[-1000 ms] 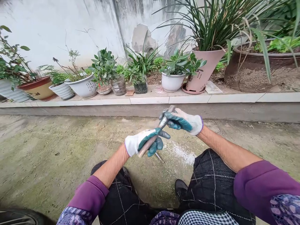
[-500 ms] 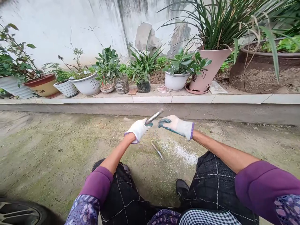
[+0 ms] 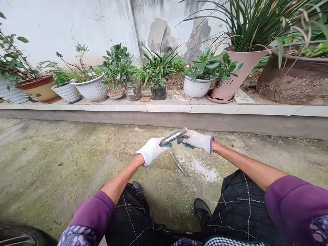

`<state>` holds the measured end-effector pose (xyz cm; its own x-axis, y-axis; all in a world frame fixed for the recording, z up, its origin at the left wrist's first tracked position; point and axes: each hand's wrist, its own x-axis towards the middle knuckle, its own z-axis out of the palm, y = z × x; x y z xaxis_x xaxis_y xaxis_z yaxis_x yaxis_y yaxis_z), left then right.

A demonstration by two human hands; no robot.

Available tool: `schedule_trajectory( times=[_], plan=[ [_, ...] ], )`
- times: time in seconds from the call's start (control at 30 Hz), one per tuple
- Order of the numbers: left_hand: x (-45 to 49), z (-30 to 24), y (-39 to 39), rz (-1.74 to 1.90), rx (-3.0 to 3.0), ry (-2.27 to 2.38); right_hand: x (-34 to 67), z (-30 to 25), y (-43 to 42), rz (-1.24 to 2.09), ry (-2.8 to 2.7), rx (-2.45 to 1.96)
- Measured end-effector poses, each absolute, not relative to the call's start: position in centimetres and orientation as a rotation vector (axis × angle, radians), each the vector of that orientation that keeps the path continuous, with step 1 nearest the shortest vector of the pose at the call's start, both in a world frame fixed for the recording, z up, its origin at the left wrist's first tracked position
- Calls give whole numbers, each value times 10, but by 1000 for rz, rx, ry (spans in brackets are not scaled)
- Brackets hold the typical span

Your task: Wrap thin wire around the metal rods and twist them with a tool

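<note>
My left hand (image 3: 151,150), in a white work glove with a green palm, is closed around the lower end of a short brown rod (image 3: 173,137). The rod tilts up to the right, and its middle is silvery, as if wound with wire or thread. My right hand (image 3: 196,140), gloved alike, is close beside the rod's upper end with its fingers curled in. What these fingers hold, if anything, cannot be made out. Below the hands a second thin stick (image 3: 178,164) with a silvery part lies on the ground.
White powder or flakes (image 3: 207,171) are scattered on the mossy concrete between my feet and the ledge. Potted plants line the tiled ledge (image 3: 167,108), among them a white pot (image 3: 196,88) and a pink pot (image 3: 234,73). A wheel (image 3: 20,235) shows at the lower left.
The rod has shifted right and slightly down, turning flatter. My right hand has moved slightly right and down, and its fingers are now beside the rod's tip. The view has shifted a little.
</note>
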<state>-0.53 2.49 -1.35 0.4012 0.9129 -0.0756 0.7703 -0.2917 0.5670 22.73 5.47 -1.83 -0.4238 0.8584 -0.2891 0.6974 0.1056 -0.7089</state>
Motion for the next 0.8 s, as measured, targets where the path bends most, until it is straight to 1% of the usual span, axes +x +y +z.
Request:
schedule_trajectory(
  times=[0.03,0.07,0.13,0.2,0.23,0.3,0.37,0.43,0.5,0.6,0.67,0.73,0.8],
  plan=[
    [-8,-14,31,408,2097,1457,221,-18,51,1259,-2178,-1547],
    [-9,-14,36,383,2108,1517,214,-18,46,1279,-2212,-1512],
    [-12,-15,45,155,2227,1678,200,-16,37,1208,-2355,-1445],
    [-12,-14,49,-135,2353,1761,193,-13,31,1001,-2509,-1402],
    [-10,-14,47,-234,2392,1757,193,-12,30,889,-2572,-1392],
    [-5,-16,40,-318,2425,1691,199,-12,32,720,-2653,-1376],
    [3,-18,28,-391,2462,1595,213,-13,39,658,-2682,-1352],
    [9,-18,15,-411,2472,1505,228,-16,48,679,-2652,-1317],
    [13,-14,6,-245,2412,1440,239,-17,56,797,-2555,-1310],
    [12,-8,5,286,2087,1409,241,-14,60,958,-2366,-1346],
    [10,-7,13,543,1843,1445,232,-9,56,983,-2331,-1327],
    [8,-11,26,617,1769,1511,220,-4,46,980,-2377,-1281],
    [8,-20,39,520,1888,1583,208,2,35,966,-2427,-1314]
  ],
)
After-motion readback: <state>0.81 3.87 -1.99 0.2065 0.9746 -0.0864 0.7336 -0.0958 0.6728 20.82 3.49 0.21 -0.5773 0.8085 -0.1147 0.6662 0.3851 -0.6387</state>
